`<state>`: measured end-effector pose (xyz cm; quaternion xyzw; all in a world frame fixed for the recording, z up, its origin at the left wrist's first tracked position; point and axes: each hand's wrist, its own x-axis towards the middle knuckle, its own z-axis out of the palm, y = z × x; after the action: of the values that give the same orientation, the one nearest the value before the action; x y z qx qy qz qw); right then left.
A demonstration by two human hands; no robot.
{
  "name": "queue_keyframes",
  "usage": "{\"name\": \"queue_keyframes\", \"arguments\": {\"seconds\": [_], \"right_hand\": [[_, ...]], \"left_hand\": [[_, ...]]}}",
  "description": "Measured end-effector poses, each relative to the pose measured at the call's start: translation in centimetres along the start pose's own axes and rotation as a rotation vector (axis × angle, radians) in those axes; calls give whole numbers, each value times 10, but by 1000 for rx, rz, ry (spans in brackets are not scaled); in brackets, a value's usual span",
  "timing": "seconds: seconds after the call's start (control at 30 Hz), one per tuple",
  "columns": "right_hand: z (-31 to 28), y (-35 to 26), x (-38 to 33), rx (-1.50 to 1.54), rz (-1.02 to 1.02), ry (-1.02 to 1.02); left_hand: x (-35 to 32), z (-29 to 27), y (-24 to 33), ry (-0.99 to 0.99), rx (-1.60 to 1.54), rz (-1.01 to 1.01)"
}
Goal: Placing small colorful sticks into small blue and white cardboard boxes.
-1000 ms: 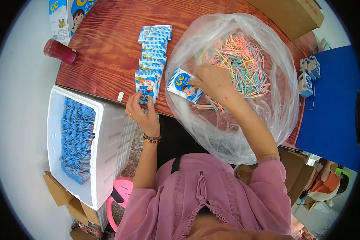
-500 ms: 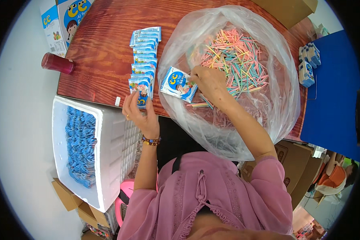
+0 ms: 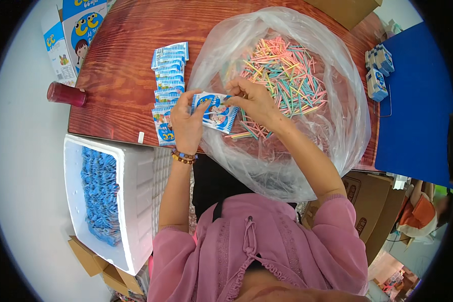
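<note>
A small blue-and-white packet (image 3: pixel 217 115) is held over the near left rim of a clear plastic bag (image 3: pixel 297 173). My left hand (image 3: pixel 187 123) grips its left side, thumb on the front. At its upper right corner, the thumb and bent fingers of my right hand (image 3: pixel 259 103) close on the edge. Inside the bag lies a heap of thin pastel sticks (image 3: pixel 287 75) in pink, yellow and blue-green, a few of them loose just below my right hand. Left of my left hand, a row of overlapping matching packets (image 3: pixel 169 75) lies on the table; my hand hides part of its near end.
A white foam box (image 3: pixel 136 201) filled with blue packets stands at the left of the wooden table (image 3: pixel 121 75). A red-lidded jar (image 3: pixel 66 94) lies near the left edge. Printed cartons stand behind it. Small packs (image 3: pixel 377 85) sit at the right by a blue panel (image 3: pixel 412 110).
My left hand has left the packet row, moving right and up to take the packet's left side. My right hand stays at the packet's right edge. The whole view has shifted slightly.
</note>
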<state>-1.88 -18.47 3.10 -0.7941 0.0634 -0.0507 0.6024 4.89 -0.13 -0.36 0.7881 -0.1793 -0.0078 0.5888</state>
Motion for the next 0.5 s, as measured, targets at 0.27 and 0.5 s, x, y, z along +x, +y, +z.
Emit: {"name": "queue_keyframes", "arguments": {"seconds": [0.27,0.5], "right_hand": [[-4,10,2,454,90,-105],[-17,6,-12,202,22,-22]], "left_hand": [[-10,-3,22,-22,-641,-282],[-20,12,22,-56,-758,-346]]}}
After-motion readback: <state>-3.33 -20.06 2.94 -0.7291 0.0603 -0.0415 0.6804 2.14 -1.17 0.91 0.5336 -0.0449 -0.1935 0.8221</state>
